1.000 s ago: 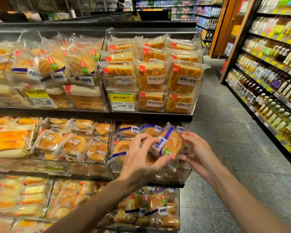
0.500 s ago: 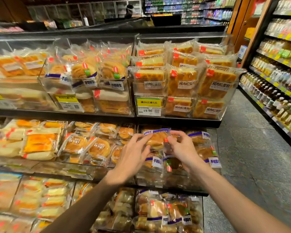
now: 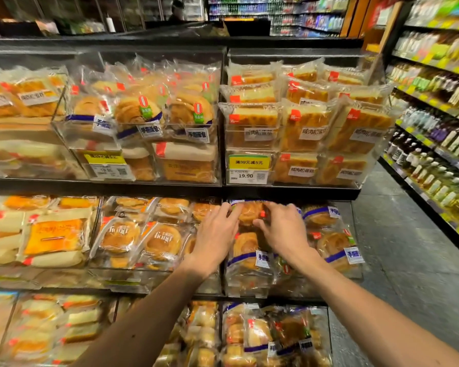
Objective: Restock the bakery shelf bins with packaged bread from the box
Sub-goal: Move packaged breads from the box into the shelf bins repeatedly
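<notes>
A clear packet of round swirled bread (image 3: 250,211) with a blue band lies at the back of the middle-shelf bin (image 3: 249,290), on top of other packets of the same kind. My left hand (image 3: 214,238) holds its left edge with the fingers reaching onto it. On its right edge my right hand (image 3: 281,229) pinches the wrapper with thumb and fingers. Both arms stretch forward into the bin under the upper shelf. No box is in view.
The upper shelf edge (image 3: 289,193) hangs just above my hands. A neighbouring bin (image 3: 149,276) to the left holds round bread packets. More packets fill the lower bin (image 3: 273,337). A bottle shelf (image 3: 435,165) lines the right side of the grey aisle floor (image 3: 398,260).
Both hands carried the bread packet from in front of the bin deeper and further back onto the pile. The camera moved closer to the shelf.
</notes>
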Demonstrator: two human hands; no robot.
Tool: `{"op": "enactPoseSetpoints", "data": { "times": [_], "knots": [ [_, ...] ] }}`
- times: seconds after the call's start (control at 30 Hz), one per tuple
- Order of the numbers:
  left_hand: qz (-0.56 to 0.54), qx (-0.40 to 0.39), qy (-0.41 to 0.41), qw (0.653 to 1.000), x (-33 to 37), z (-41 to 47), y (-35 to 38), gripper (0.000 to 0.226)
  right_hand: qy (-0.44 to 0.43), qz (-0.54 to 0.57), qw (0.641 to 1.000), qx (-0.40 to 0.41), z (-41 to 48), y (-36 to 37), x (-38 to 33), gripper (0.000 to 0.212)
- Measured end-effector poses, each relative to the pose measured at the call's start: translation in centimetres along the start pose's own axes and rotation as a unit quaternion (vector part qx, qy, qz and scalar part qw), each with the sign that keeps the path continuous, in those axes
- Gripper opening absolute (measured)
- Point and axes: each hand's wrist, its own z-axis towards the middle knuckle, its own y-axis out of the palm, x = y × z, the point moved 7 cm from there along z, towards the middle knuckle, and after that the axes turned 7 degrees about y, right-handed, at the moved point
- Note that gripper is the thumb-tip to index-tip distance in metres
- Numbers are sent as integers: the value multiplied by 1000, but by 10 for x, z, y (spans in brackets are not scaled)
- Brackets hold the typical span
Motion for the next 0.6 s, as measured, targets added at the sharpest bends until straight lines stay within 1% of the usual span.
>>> {"op": "enactPoseSetpoints", "data": {
  "times": [0.1, 0.2, 0.27, 0.4, 0.5, 0.53, 0.6],
  "knots": [
    [15, 33, 24, 999, -7, 4, 4, 40, 6, -22, 998, 53, 3, 2, 1, 42],
    [64, 32, 29, 997, -13, 13, 6, 32, 2, -72, 995, 69, 10, 5, -3, 37],
    [79, 28, 24, 996, -17, 19, 7, 27, 3, -83, 994, 74, 15, 2, -8, 37],
    [120, -1, 31, 992, -16, 24, 7, 23, 12, -103, 992, 67, 22, 1, -11, 39],
    [142, -20, 24, 989, -15, 22, 9, 16, 13, -80, 996, 46, 18, 0, -6, 40],
    [148, -38, 18, 988, -15, 20, 9, 17, 7, -65, 997, 36, 17, 0, -4, 39],
    [121, -64, 11, 990, -15, 18, 13, 29, -2, -29, 1000, 12, 15, -2, 2, 38]
  ]
}}
